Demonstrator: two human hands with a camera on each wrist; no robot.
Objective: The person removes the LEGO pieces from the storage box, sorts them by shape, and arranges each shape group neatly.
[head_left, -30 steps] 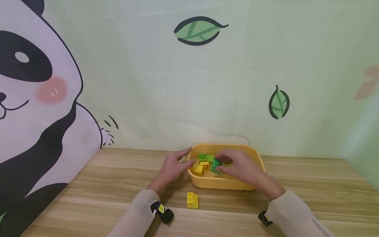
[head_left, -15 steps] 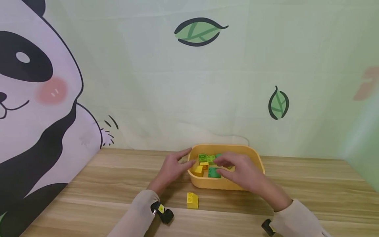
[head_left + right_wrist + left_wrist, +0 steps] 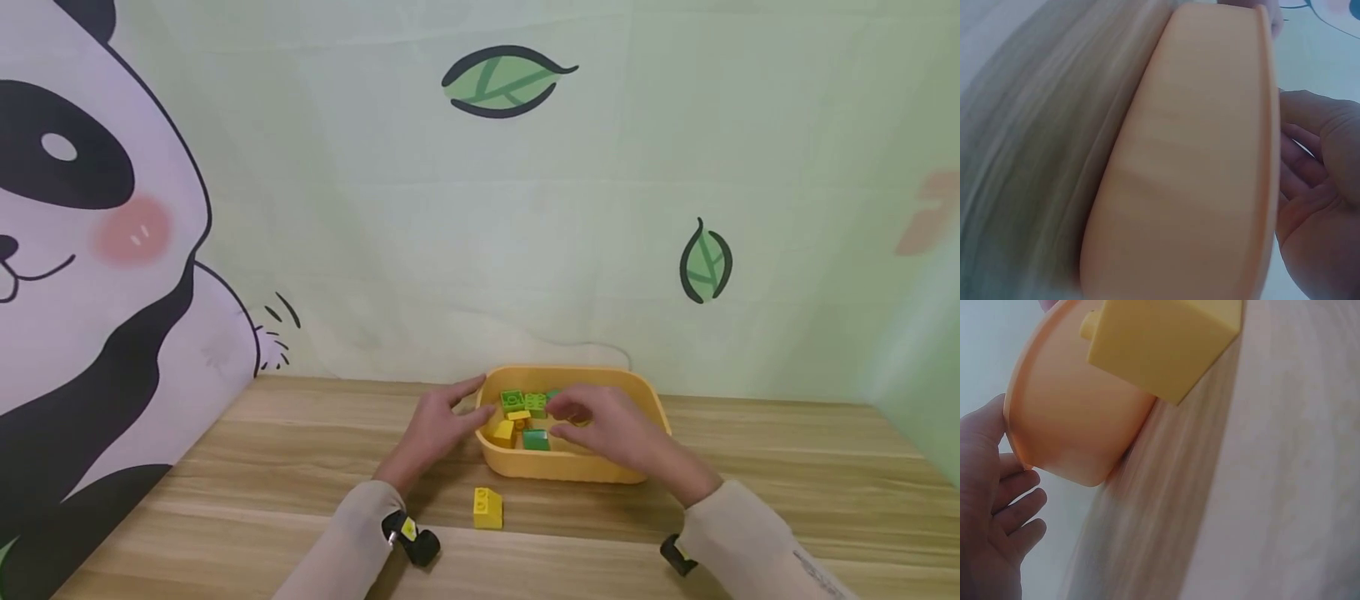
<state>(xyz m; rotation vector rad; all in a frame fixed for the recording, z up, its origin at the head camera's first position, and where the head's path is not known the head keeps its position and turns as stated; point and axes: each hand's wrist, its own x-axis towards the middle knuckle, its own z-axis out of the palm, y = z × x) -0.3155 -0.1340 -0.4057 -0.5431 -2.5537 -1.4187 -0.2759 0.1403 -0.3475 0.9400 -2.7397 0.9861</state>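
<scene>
My left hand (image 3: pixel 442 421) rests at the left end of a yellow-orange plastic basket (image 3: pixel 570 468), thumb at its rim and the other fingers loosely extended, as the left wrist view shows. Over the basket's right half is my right hand (image 3: pixel 611 421), thumb and fingers apart with nothing visibly held between them. Left of that thumb a dark green block (image 3: pixel 536 440) lies inside the basket. Nearby in it are light green blocks (image 3: pixel 512 401) and a yellow block (image 3: pixel 503 432). My right hand hides some of the contents.
A yellow sloped block (image 3: pixel 487 508) with studs stands on the wooden table (image 3: pixel 585 550) in front of the basket. Behind, a pale green cloth backdrop (image 3: pixel 375 233) with a panda and leaves meets the table's far edge.
The dark green block, pinched in my right hand a second ago, now lies inside the basket, let go. My right hand shifted back a little, then returned. The left hand has stayed put.
</scene>
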